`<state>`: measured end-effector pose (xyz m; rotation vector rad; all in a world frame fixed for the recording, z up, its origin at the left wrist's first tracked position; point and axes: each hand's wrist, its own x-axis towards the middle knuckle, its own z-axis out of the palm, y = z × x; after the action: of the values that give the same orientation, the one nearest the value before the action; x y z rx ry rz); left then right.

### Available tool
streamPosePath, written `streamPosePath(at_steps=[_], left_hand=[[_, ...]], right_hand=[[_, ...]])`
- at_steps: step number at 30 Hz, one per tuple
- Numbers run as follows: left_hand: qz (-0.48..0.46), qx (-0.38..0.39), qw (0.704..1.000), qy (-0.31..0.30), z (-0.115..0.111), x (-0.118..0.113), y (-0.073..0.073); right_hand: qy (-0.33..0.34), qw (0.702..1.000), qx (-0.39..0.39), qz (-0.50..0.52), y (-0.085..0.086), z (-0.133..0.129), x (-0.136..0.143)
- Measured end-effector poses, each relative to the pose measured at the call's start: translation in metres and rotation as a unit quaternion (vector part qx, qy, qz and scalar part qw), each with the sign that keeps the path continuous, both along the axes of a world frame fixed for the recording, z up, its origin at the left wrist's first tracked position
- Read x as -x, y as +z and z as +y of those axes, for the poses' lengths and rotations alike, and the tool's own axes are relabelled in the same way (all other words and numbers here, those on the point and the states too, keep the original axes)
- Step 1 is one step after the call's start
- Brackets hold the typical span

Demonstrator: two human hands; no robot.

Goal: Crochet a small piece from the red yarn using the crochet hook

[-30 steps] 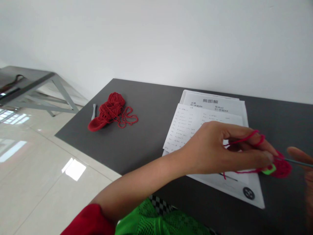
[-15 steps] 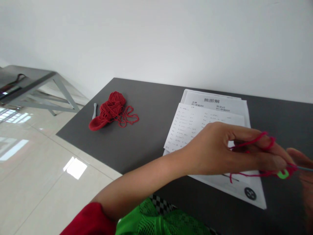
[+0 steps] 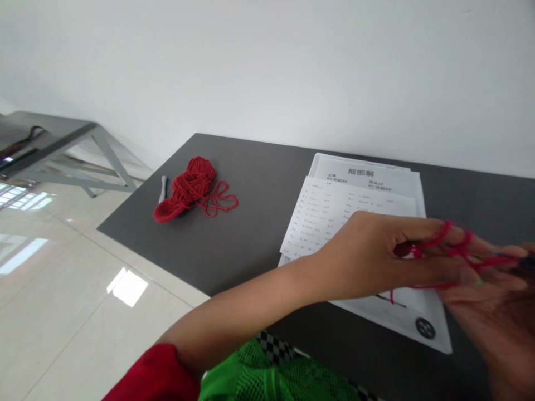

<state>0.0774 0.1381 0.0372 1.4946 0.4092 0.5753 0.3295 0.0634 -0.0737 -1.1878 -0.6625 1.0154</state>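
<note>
Above the papers, my left hand (image 3: 371,253) pinches a small piece of pink crochet work. Its pink yarn (image 3: 463,239) loops over the forefinger, and a loose tail hangs below the hand. A bit of green, the stitch marker (image 3: 478,282), shows by the thumb tip. At the right edge, my right hand (image 3: 497,323) is blurred and closed around a crochet hook (image 3: 525,264), of which mainly the dark handle shows. The two hands meet at the pink work, and fingers hide most of its stitches.
A handwritten sheet (image 3: 309,217) overlaps printed pages (image 3: 363,161) on the dark table (image 3: 254,184). Farther left lie a red yarn bundle (image 3: 196,181), a red crocheted piece (image 3: 165,210) and a grey handle-like tool (image 3: 163,189). A metal bench (image 3: 62,120) stands beyond the table.
My right hand has moved left and closer to my left hand, bringing the hook's handle into view. The green marker is now mostly covered.
</note>
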Motion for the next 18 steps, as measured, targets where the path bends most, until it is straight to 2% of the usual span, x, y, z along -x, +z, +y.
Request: streamPosePath(at_steps=[4, 8, 11, 15, 18], left_hand=[[0.021, -0.024, 0.999, 0.016, -0.001, -0.001, 0.002], [0.006, -0.028, 0.999, 0.015, -0.001, -0.002, 0.003], [0.005, -0.014, 1.000, 0.013, 0.000, -0.002, 0.003], [-0.031, 0.023, 0.999, 0.015, -0.001, -0.003, 0.004], [-0.026, 0.015, 0.999, 0.023, 0.000, -0.003, 0.004]], right_hand=[[-0.012, 0.996, 0.022, 0.085, 0.036, -0.012, 0.047], [-0.035, 0.999, -0.014, -0.020, 0.065, -0.019, 0.084], [-0.036, 0.996, -0.030, -0.076, 0.066, -0.017, 0.084], [-0.053, 0.983, -0.079, -0.154, 0.051, -0.015, 0.061], [-0.059, 0.978, -0.092, -0.179, 0.045, -0.016, 0.052]])
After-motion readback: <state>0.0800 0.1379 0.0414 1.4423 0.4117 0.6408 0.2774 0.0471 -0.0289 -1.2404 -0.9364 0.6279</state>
